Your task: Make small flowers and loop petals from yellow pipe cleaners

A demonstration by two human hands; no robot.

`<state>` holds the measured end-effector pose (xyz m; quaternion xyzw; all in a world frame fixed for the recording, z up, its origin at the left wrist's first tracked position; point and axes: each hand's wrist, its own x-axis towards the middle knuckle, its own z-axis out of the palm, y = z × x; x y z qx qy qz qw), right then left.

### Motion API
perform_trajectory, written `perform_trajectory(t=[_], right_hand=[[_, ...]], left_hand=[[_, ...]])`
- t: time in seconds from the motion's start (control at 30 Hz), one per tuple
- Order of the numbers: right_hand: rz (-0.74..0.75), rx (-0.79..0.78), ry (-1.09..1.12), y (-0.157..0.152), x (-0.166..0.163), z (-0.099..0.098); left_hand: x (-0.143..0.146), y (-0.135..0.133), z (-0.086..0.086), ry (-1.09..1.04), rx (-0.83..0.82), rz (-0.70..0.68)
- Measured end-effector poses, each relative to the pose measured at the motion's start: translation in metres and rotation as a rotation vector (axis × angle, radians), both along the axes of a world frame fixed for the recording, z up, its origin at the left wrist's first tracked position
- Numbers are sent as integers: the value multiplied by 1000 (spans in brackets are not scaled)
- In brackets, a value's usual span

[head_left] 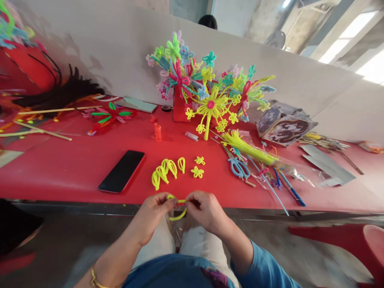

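My left hand (154, 214) and my right hand (205, 210) meet just below the front edge of the red table (75, 164). Both pinch a yellow pipe cleaner (177, 212), which is bent into a loop between the fingertips. On the table just beyond them lie several yellow pipe-cleaner petal loops (166, 170) and two small yellow flowers (198, 167).
A black phone (122, 171) lies left of the loops. Blue scissors (239, 167), a bag of yellow-green pipe cleaners (255, 152) and blue pens (292, 192) lie to the right. A colourful pipe-cleaner bouquet (207, 88) stands at the back. A red stool (367, 248) is at my right.
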<state>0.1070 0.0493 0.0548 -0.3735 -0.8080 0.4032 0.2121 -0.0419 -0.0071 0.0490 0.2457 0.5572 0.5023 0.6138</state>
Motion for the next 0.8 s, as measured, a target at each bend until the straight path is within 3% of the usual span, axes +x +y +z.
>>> perform_trajectory(t=[0.17, 0.23, 0.3, 0.47, 0.63, 0.8], right_hand=[[-134, -505, 252, 0, -9, -5], [-144, -595, 295, 0, -12, -6], [-123, -584, 294, 1, -13, -7], [-68, -373, 213, 4, -5, -6], [275, 183, 129, 13, 4, 1], [479, 393, 45, 23, 8, 15]], left_hand=[[6, -2, -3, -3, 24, -51], [8, -3, -3, 2, 41, -59], [10, -3, -4, -27, 38, -54], [7, -5, -7, -80, -25, -28], [4, -6, -10, -176, -35, -35], [3, -7, -4, -184, -30, -88]])
